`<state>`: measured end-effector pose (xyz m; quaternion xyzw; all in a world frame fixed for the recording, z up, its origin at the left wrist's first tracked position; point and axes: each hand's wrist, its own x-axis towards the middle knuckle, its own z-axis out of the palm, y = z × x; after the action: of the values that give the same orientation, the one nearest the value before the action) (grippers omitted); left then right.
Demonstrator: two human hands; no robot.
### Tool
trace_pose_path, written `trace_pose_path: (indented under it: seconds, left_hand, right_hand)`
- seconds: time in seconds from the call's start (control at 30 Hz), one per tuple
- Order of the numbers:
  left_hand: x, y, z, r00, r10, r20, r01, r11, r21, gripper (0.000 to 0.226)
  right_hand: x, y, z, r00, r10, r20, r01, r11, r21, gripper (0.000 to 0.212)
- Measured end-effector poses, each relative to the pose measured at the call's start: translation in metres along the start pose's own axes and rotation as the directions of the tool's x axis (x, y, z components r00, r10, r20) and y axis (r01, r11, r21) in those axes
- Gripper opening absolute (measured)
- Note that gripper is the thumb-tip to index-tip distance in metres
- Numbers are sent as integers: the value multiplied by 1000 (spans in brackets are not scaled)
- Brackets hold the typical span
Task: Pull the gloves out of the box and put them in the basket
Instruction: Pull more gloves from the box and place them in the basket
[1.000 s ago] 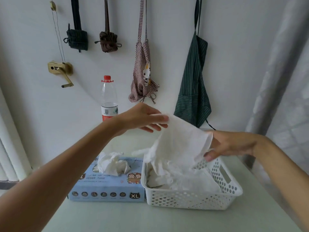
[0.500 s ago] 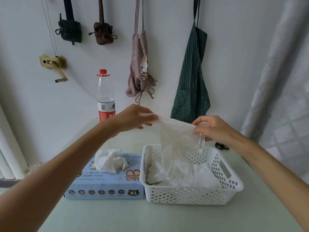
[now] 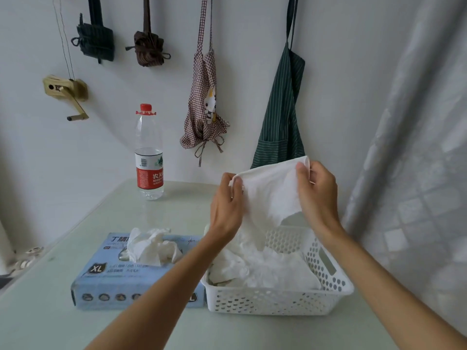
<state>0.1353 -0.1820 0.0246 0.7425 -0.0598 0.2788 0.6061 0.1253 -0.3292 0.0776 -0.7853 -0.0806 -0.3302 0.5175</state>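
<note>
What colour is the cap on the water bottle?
Red. The bottle cap shows best in the head view, at the back of the table.

From my feed the glove (image 3: 271, 195) between each hand looks thin, matt and crinkly. Below them the basket (image 3: 278, 300) is perforated white plastic, the box (image 3: 108, 281) left of it printed cardboard, and the surface (image 3: 177, 213) glossy, glass-like.

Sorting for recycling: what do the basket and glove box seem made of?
Basket: white moulded plastic, semi-gloss, judging by its punched holes and rigid rim. Glove box: probably printed cardboard, matte blue, with crisp folded edges.
</note>
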Motion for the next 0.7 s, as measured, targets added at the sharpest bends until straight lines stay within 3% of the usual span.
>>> trace_pose_path:
  seconds: [0.17, 0.23, 0.27, 0.33, 0.43, 0.57, 0.7]
  left_hand:
    - [-3, -2, -20, 963, 264, -59, -240, 935, 260, 17]
    - [1, -9, -28, 942, 335, 31, -315, 846, 431, 20]
    - [2, -13, -32, 927, 347, 140, -368, 778, 510, 23]
    - [7, -27, -30, 859, 279, 430, -508, 572, 644, 30]
    - [9, -51, -13, 696, 110, 709, -703, 307, 642, 36]
    - [9, -70, 15, 521, 13, 854, -853, 41, 520, 34]
    - [10, -69, 25, 438, -70, 896, -893, -145, 426, 24]
  right_hand:
    - [-21, 3, 7, 985, -172, -32, 173, 985, 27, 33]
    - [-28, 19, 1, 986, -162, 38, 162, 987, -12, 36]
    - [-33, 28, -3, 986, -134, 97, 141, 987, -73, 36]
    - [-38, 57, -12, 975, -7, 222, 68, 961, -270, 31]
    - [-42, 92, -18, 908, 213, 361, 46, 805, -591, 26]
    - [-39, 103, -15, 823, 309, 476, 253, 550, -796, 27]
    - [-33, 108, -7, 791, 338, 510, 386, 371, -845, 15]
